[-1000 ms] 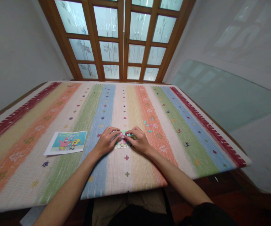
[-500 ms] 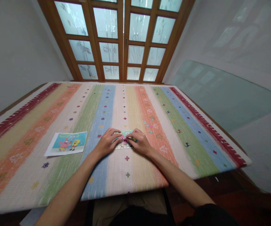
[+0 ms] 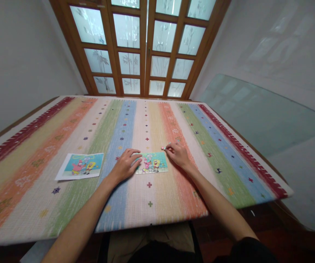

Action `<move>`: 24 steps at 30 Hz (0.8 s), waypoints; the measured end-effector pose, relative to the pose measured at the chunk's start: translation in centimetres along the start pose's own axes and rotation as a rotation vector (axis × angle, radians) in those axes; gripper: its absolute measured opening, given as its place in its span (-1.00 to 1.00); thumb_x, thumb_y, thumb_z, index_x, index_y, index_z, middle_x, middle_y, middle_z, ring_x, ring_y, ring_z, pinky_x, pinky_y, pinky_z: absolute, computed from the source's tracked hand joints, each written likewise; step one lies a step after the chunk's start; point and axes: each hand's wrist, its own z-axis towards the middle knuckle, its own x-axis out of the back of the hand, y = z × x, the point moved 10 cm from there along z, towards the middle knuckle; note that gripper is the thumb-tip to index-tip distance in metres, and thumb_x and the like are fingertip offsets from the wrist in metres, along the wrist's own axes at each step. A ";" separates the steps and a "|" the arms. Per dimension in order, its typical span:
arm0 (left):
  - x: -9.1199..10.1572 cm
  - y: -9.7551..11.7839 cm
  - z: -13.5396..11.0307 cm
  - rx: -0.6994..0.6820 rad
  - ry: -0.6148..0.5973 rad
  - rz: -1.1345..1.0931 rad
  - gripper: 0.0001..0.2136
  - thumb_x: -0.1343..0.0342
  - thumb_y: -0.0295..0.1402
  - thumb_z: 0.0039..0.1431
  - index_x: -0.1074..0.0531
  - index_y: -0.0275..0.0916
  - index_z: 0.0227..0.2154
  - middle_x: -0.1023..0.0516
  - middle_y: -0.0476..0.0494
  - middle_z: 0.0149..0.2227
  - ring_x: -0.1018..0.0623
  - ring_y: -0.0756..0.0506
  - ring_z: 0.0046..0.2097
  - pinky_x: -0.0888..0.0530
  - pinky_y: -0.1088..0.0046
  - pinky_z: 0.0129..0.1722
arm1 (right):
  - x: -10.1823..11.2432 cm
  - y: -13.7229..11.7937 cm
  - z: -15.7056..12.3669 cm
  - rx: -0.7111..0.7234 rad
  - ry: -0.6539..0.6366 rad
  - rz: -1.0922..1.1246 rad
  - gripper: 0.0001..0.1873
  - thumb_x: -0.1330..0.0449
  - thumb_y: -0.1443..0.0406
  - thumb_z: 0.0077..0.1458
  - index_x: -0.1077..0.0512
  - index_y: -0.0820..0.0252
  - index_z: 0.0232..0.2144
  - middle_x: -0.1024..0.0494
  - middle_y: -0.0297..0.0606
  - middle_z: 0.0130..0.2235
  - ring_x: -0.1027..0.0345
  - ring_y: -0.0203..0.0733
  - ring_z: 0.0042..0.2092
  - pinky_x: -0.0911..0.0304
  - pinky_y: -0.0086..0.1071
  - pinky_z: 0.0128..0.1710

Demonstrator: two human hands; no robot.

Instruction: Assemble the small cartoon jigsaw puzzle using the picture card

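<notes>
A small cartoon jigsaw puzzle (image 3: 153, 163) lies flat on the striped table cloth (image 3: 64, 131) in front of me. My left hand (image 3: 125, 165) rests on the cloth at the puzzle's left edge, its fingers spread and touching that edge. My right hand (image 3: 177, 153) is just beyond the puzzle's upper right corner, its fingertips pinched on a small puzzle piece (image 3: 163, 147). A printed picture (image 3: 80, 166) of the same cartoon lies to the left of my left hand.
The table's front edge runs close to my body, and its right edge slopes away at the right. A glass-paned wooden door (image 3: 143, 47) stands behind the table. A pane of glass (image 3: 258, 109) leans at the right wall.
My right hand has left the puzzle and moved up and to the right, holding a small piece. The whole puzzle now shows. My left hand has stayed at the left edge.
</notes>
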 end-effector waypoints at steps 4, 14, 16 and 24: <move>-0.1 -0.2 -0.1 0.012 -0.015 0.013 -0.81 -0.02 -0.34 0.41 -0.50 -0.20 -0.06 -0.53 -0.23 -0.05 -0.49 -0.21 0.04 -0.52 0.10 0.01 | -0.3 0.5 0.1 -0.005 -0.031 -0.057 -0.88 -0.20 0.37 0.12 -0.57 0.16 -0.37 -0.55 -0.21 -0.39 -0.38 -0.09 -0.26 -0.21 -0.31 -0.27; -0.4 -0.3 -0.2 0.010 -0.042 0.045 -0.79 -0.01 -0.34 0.41 -0.49 -0.24 -0.04 -0.53 -0.26 -0.04 -0.49 -0.22 0.02 -0.51 0.11 0.02 | 0.8 1.5 0.8 0.001 -0.164 -0.073 -0.86 -0.21 0.39 0.05 -0.59 0.17 -0.36 -0.59 -0.20 -0.36 -0.41 -0.08 -0.22 -0.24 -0.31 -0.20; -0.4 -0.4 -0.2 0.013 -0.045 0.048 -0.79 0.00 -0.34 0.41 -0.49 -0.24 -0.03 -0.53 -0.25 -0.04 -0.49 -0.21 0.03 -0.50 0.11 0.03 | 1.7 2.6 1.1 -0.021 -0.155 -0.083 -0.84 -0.22 0.39 0.04 -0.61 0.18 -0.33 -0.60 -0.18 -0.32 -0.42 -0.07 -0.20 -0.25 -0.30 -0.17; -0.5 -0.7 -0.2 0.022 -0.046 0.041 -0.79 0.01 -0.35 0.41 -0.49 -0.21 -0.03 -0.53 -0.24 -0.04 -0.49 -0.21 0.03 -0.51 0.09 0.03 | 2.0 6.0 0.6 -0.060 -0.246 -0.145 -0.72 -0.17 0.44 0.04 -0.66 0.24 -0.25 -0.64 -0.11 -0.27 -0.42 -0.07 -0.21 -0.25 -0.29 -0.11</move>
